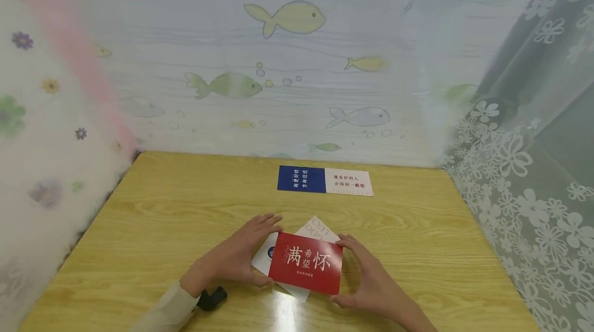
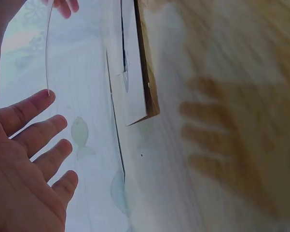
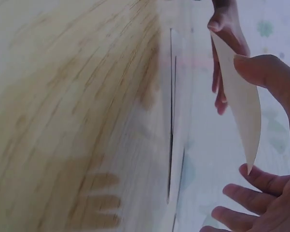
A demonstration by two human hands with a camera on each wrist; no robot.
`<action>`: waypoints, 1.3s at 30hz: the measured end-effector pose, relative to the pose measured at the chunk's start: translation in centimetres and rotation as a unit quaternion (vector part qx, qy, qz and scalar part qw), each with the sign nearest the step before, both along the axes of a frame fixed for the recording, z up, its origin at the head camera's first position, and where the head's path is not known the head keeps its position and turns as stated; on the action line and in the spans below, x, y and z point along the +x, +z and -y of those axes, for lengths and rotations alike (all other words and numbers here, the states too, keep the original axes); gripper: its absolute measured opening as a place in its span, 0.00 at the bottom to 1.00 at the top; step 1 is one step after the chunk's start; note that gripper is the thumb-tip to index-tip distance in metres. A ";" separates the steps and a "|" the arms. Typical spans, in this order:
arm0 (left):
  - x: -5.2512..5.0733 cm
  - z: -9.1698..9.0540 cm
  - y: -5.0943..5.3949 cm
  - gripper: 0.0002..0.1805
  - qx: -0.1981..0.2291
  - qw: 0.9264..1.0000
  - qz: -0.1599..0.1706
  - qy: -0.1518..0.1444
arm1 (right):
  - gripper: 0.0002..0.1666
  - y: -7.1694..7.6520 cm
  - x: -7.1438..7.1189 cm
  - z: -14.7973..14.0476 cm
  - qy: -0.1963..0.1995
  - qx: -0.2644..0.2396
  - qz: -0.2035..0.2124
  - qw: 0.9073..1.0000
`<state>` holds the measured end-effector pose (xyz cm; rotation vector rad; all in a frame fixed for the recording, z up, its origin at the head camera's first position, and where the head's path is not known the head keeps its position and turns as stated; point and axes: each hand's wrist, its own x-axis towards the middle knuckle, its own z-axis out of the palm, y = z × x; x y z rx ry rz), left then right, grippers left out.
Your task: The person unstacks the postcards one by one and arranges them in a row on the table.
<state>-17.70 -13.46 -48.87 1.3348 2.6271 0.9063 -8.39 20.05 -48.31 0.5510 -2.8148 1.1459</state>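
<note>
A red card point(image 1: 305, 281) with white Chinese characters is held by its opposite short sides. My left hand point(image 1: 234, 254) grips the left side between thumb and index finger; my right hand point(image 1: 373, 280) pinches the right side at its upper and lower corners. In the right wrist view the card point(image 3: 242, 101) is bowed and raised off the table. Beneath it in the head view lies white card stock point(image 1: 320, 226) printed "GOOD LUCK", and a white corner with a blue round mark point(image 1: 271, 253) shows at left. The red card hides how many pieces lie there.
At the back of the wood-grain table point(image 1: 185, 193), a blue card point(image 1: 301, 187) and a white card point(image 1: 349, 190) lie side by side. A fish-print curtain point(image 1: 297, 89) hangs behind, and lace point(image 1: 524, 203) borders the right side. A black device point(image 1: 212, 299) sits by my left wrist.
</note>
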 end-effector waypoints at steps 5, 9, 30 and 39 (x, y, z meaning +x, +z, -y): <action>-0.2 -0.6 0.4 0.51 -0.009 1.000 -0.010 0.000 | 0.62 0.1 -0.1 -0.6 -0.005 0.001 -0.003 1.000; -0.9 -1.4 0.7 0.50 -0.011 1.000 -0.020 -0.002 | 0.63 0.0 -0.6 -1.3 -0.017 0.008 -0.018 1.000; -4.2 -7.9 0.8 0.54 0.015 0.999 0.011 -0.046 | 0.59 -0.6 -3.6 -8.7 -0.017 -0.025 0.007 1.000; -6.4 -13.6 0.6 0.57 -0.007 1.000 -0.003 -0.022 | 0.60 -0.3 -6.2 -13.4 -0.035 -0.016 0.021 0.999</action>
